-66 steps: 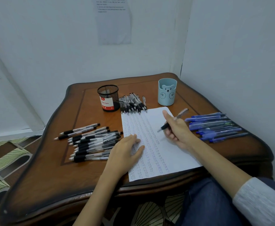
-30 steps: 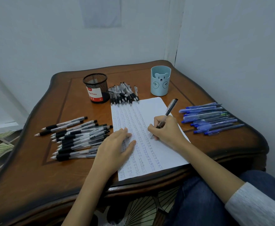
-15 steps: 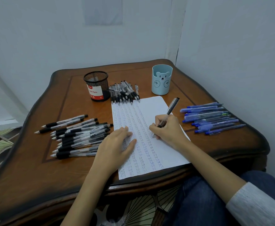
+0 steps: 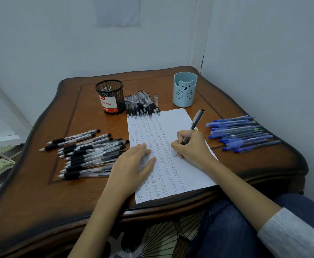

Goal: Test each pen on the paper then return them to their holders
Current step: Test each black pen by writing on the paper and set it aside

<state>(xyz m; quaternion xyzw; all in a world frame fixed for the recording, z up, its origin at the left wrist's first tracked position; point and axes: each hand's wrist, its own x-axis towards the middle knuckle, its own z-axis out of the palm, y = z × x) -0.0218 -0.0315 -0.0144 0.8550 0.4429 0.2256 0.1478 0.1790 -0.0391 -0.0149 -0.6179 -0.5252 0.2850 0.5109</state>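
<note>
On scribble-filled paper (image 4: 171, 120): R hand (image 4: 191, 148) grips black-grip pen (image 4: 196, 121); L hand (image 4: 132, 164) pressed flat.

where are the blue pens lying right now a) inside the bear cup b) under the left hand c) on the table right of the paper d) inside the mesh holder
c: the blue pens lie in a loose pile on the table, to the right of the paper.

Black pens (image 4: 93, 155) and blue pens (image 4: 242, 135) flank paper (image 4: 173, 120); near-left tabletop (image 4: 40, 198) open.
</note>
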